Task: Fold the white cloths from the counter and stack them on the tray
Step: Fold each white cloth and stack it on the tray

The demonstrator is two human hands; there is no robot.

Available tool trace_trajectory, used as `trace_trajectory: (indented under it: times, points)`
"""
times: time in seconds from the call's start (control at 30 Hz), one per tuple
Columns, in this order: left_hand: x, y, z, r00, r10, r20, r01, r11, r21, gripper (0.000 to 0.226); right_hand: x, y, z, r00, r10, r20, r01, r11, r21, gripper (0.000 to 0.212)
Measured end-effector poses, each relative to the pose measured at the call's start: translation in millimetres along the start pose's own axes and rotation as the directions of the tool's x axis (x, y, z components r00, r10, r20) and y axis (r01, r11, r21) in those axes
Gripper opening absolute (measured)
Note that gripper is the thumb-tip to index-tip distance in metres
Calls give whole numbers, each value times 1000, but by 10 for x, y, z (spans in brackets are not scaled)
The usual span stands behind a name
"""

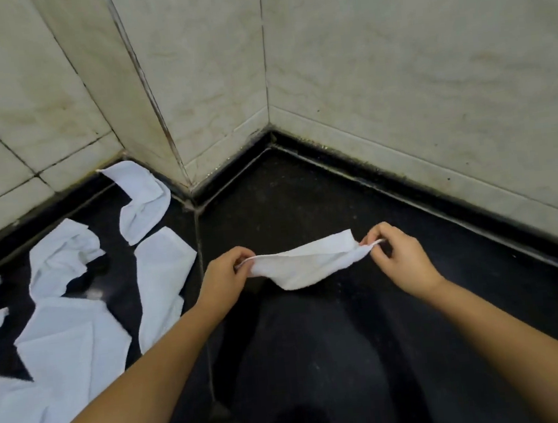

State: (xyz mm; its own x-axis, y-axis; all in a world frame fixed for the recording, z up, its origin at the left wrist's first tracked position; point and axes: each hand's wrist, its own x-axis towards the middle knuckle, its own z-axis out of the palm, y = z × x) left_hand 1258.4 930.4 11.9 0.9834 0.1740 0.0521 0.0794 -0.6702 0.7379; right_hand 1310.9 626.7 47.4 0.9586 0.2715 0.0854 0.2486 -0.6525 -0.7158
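Observation:
A small white cloth point(305, 262) hangs stretched between my two hands, just above the black counter point(303, 191). My left hand point(224, 279) pinches its left end and my right hand point(401, 258) pinches its right end. The cloth sags in the middle, with one flap raised at its upper right. Several more white cloths point(72, 322) lie crumpled and spread on the counter to the left. No tray is in view.
Tiled walls point(392, 61) meet in a corner right behind the counter, with a jutting wall edge point(156, 103) at left centre. The counter's front edge runs under my forearms. One loose cloth point(144, 199) lies against the back wall.

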Motion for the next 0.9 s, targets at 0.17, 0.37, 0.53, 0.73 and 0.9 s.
trace_trajectory:
  times: [0.17, 0.37, 0.53, 0.73, 0.9]
  points:
    - [-608, 271, -29, 975, -195, -103, 158, 944, -290, 9, -634, -88, -307, 999, 26, -28, -22, 990, 141, 20]
    - [-1034, 1110, -205, 998, 5, 64, 15, 951, -310, 12, -1145, -488, -495, 967, 12, 255, -34, 996, 83, 25]
    - [-1284, 1764, -166, 957, 156, 244, -101, 970, -221, 12, -1349, -934, -294, 957, -166, 239, 168, 986, 13, 33]
    - [-1319, 1795, -366, 972, 152, 180, -117, 975, -188, 18, -1324, -820, -438, 993, -18, 119, 16, 1000, 21, 13]
    - [-1152, 1627, -537, 996, -13, -84, -15, 946, -323, 19, -1106, -701, -791, 999, 29, -33, -30, 999, -23, 12]
